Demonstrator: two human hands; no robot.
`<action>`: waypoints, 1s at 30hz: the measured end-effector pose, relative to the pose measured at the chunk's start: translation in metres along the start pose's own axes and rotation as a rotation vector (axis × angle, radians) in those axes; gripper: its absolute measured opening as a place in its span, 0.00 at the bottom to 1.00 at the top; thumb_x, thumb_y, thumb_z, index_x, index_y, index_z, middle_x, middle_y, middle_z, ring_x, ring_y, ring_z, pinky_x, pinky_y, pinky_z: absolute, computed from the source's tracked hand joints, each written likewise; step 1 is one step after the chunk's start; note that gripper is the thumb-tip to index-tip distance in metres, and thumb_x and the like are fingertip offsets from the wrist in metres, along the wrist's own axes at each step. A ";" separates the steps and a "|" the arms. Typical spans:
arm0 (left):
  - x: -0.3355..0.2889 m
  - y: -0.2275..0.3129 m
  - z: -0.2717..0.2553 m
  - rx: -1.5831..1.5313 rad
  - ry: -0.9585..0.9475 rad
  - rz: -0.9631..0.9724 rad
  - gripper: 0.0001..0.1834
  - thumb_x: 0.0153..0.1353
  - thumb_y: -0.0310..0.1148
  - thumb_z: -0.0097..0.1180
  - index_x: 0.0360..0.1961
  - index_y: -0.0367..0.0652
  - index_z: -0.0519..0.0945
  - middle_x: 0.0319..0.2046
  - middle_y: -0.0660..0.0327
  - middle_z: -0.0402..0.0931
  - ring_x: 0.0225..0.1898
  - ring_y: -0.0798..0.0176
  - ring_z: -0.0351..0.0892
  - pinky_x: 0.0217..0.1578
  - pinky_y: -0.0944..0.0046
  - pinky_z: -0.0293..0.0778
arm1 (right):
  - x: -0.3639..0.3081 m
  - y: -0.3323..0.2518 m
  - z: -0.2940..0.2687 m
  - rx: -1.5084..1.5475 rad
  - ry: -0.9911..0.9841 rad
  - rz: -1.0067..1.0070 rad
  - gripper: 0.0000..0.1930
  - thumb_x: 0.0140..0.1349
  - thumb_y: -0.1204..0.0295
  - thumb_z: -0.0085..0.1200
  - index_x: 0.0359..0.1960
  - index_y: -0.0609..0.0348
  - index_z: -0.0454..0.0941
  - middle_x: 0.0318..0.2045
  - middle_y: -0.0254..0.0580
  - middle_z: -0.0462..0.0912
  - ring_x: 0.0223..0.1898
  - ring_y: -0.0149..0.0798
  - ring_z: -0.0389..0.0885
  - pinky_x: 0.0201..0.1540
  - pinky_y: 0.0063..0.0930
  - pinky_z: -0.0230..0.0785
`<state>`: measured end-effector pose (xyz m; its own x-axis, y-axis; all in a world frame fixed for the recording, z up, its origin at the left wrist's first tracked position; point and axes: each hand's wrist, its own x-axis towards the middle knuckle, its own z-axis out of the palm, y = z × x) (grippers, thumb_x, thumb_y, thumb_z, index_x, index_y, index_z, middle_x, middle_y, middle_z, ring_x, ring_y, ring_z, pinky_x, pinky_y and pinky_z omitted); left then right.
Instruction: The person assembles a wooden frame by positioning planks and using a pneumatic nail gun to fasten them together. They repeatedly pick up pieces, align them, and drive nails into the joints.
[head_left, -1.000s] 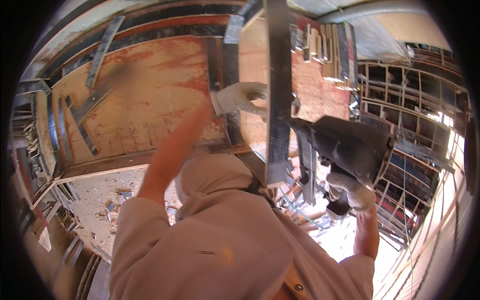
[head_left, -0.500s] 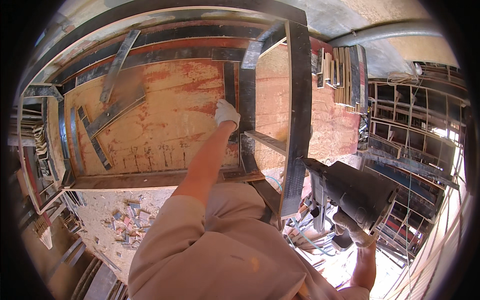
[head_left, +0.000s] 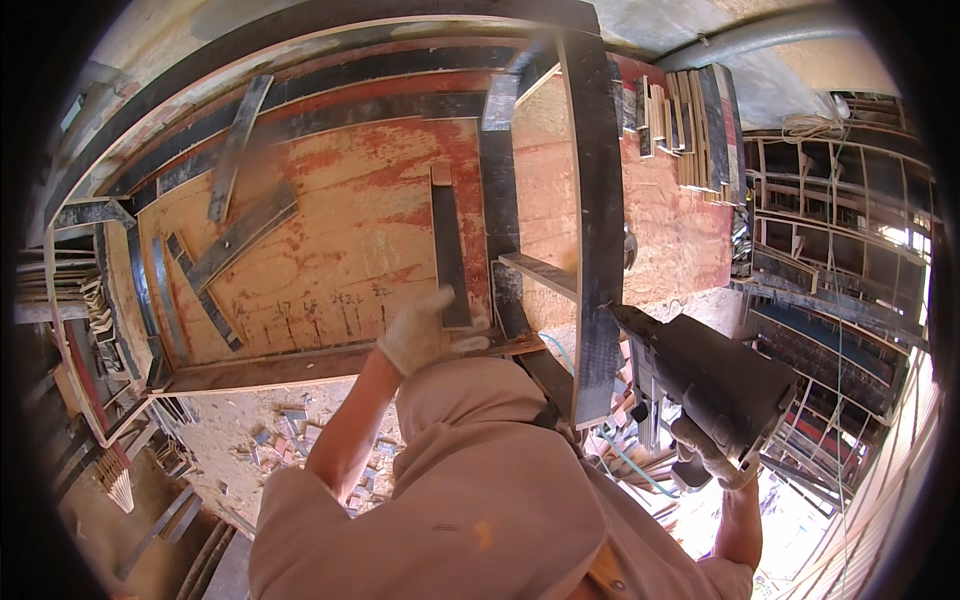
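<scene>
My left hand [head_left: 418, 328], in a pale work glove, is beside the near end of a short black wooden strip [head_left: 448, 245]. Its fingers look spread, slightly blurred, and I cannot tell whether they touch the strip. That strip lies on the red-stained plywood panel [head_left: 345, 210], left of a wider black crosspiece [head_left: 499, 190]. At the right, my gloved right hand [head_left: 708, 455] grips a black nail gun [head_left: 710, 375] by its handle. The tool's nose is close to the near end of the long black frame beam [head_left: 592, 230].
Loose black strips [head_left: 240, 235] lie on the panel's left part. Stacked wood pieces [head_left: 700, 130] rest at the far right. A light-blue hose [head_left: 640, 480] hangs below the nail gun. Wood scraps [head_left: 290, 430] litter the ground, and framed panels [head_left: 830, 300] stand at right.
The short black strip has shifted toward me and slightly left, away from the crosspiece. My left hand has drawn back toward my body. The nail gun stays in my right hand.
</scene>
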<state>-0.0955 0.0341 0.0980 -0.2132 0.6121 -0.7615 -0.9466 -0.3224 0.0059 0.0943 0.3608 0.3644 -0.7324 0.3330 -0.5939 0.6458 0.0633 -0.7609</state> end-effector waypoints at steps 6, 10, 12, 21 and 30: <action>0.009 -0.014 -0.090 1.288 0.706 0.754 0.08 0.63 0.29 0.62 0.41 0.37 0.82 0.31 0.56 0.84 0.34 0.60 0.85 0.36 0.61 0.80 | -0.006 0.029 -0.005 0.153 0.012 0.016 0.08 0.58 0.82 0.67 0.29 0.60 0.77 0.22 0.37 0.78 0.20 0.29 0.75 0.23 0.25 0.68; -0.047 0.053 0.022 1.473 0.735 1.317 0.10 0.60 0.30 0.66 0.40 0.38 0.83 0.28 0.56 0.81 0.29 0.59 0.80 0.32 0.61 0.75 | -0.003 0.013 0.009 0.200 0.067 0.076 0.09 0.58 0.82 0.66 0.36 0.59 0.79 0.23 0.34 0.79 0.18 0.29 0.75 0.21 0.25 0.67; -0.044 0.074 0.066 1.402 0.538 1.485 0.11 0.59 0.32 0.68 0.40 0.39 0.83 0.28 0.55 0.79 0.29 0.57 0.78 0.32 0.60 0.72 | -0.002 0.010 0.012 0.229 0.035 0.066 0.09 0.58 0.82 0.66 0.37 0.59 0.79 0.23 0.33 0.79 0.18 0.29 0.75 0.21 0.25 0.66; 0.074 0.104 0.161 1.283 0.145 1.508 0.13 0.48 0.30 0.74 0.34 0.42 0.84 0.31 0.60 0.78 0.31 0.57 0.80 0.35 0.61 0.77 | 0.007 0.036 -0.003 -0.003 0.028 0.218 0.08 0.59 0.79 0.67 0.34 0.56 0.79 0.23 0.31 0.78 0.19 0.28 0.74 0.21 0.24 0.67; 0.143 0.089 0.147 0.969 -0.252 1.086 0.14 0.55 0.24 0.70 0.44 0.39 0.85 0.39 0.61 0.86 0.42 0.68 0.83 0.45 0.66 0.81 | -0.004 0.154 -0.062 -1.211 -0.009 -0.670 0.05 0.60 0.79 0.66 0.34 0.60 0.81 0.24 0.34 0.80 0.20 0.30 0.75 0.21 0.25 0.68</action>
<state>-0.2460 0.1994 0.0847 -0.8468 0.5311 0.0294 -0.0657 -0.1593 0.9850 0.2101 0.4277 0.2659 -0.9727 -0.0910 -0.2134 -0.0471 0.9782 -0.2023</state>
